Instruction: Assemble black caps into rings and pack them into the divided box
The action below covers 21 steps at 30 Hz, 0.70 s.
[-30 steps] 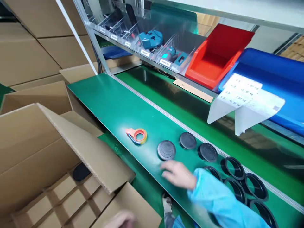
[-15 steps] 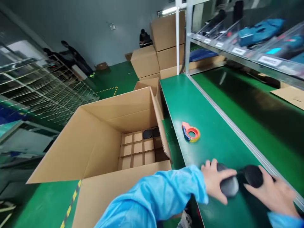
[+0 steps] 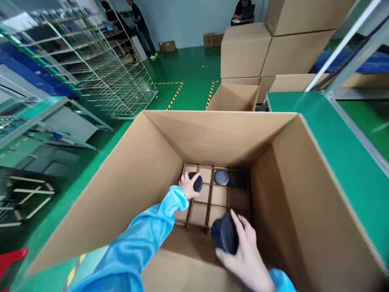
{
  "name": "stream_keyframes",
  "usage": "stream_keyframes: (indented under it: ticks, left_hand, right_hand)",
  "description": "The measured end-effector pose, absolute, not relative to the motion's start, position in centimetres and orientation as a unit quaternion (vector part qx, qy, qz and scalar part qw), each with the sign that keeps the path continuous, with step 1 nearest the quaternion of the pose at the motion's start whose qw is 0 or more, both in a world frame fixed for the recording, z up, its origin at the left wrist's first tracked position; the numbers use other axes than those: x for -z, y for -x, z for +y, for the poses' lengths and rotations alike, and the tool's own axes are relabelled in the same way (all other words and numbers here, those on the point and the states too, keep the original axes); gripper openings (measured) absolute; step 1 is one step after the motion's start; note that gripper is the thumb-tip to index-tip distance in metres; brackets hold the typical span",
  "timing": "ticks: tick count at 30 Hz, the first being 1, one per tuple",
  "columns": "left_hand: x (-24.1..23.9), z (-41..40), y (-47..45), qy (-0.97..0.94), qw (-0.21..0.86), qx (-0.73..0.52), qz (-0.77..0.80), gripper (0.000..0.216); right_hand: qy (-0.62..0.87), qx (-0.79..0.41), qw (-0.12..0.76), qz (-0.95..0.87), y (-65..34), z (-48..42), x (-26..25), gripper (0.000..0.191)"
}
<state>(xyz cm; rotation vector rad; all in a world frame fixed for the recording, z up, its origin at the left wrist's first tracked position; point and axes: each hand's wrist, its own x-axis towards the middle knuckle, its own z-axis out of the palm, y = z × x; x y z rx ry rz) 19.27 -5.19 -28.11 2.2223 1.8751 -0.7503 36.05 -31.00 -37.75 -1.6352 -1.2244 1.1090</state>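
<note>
In front of me stands a large open cardboard box (image 3: 219, 136) with a cardboard divider grid (image 3: 208, 207) inside. My left hand (image 3: 187, 186) is closed around a round black object (image 3: 197, 182), low over the grid's far left cells. Nearer to me, my right hand (image 3: 247, 251) grips a dark, cup-like round object (image 3: 225, 234) that is tilted, above the near right part of the grid. Two similar round pieces, one grey-topped (image 3: 221, 177) and one black (image 3: 238, 179), sit in cells of the far row. Their exact kind cannot be made out.
A green-topped bench (image 3: 340, 134) runs along the right side. Stacked cartons (image 3: 246, 48) and a smaller open box (image 3: 234, 97) stand beyond the big box. At left are a wire rack (image 3: 100, 61) and a metal-framed table (image 3: 33, 117). Other people (image 3: 141, 24) are far back.
Both hands have moved left from the green bench into the box, each carrying a round dark object. My view has turned left, so the box now fills the middle.
</note>
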Motion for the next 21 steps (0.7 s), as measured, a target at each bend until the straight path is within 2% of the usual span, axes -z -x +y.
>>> stream_keyframes:
  ticks: [2, 5, 9, 12, 15, 19, 21]
  left_hand:
    - [31.3, -0.3, -15.8, -0.722, 0.037, 0.234, 0.650, 0.106]
    - [35.7, 4.9, -11.4, -0.723, 0.018, 0.219, 0.655, 0.105]
    - [40.7, 8.7, -7.3, -0.744, 0.015, 0.206, 0.636, 0.107]
    - [43.4, 10.2, -5.3, -0.756, 0.020, 0.197, 0.624, 0.108]
    - [45.7, 10.7, -3.4, -0.767, 0.031, 0.194, 0.610, 0.107]
    - [48.8, 10.6, -1.2, -0.788, 0.032, 0.191, 0.584, 0.072]
    - [50.2, 10.7, -0.7, -0.786, 0.020, 0.204, 0.584, 0.064]
  right_hand:
    - [0.688, -0.365, 0.377, -0.500, -32.4, -21.1, 40.2, 0.104]
    - [0.712, -0.322, 0.306, -0.543, -27.2, -8.6, 45.9, 0.107]
    - [0.703, -0.307, 0.237, -0.595, -21.8, 0.9, 52.3, 0.115]
    - [0.704, -0.284, 0.219, -0.613, -19.0, 3.8, 55.8, 0.119]
    - [0.693, -0.257, 0.222, -0.636, -17.0, 4.3, 59.1, 0.114]
    - [0.668, -0.203, 0.272, -0.662, -15.4, 3.3, 63.1, 0.090]
    - [0.664, -0.191, 0.287, -0.663, -15.3, 3.3, 63.8, 0.079]
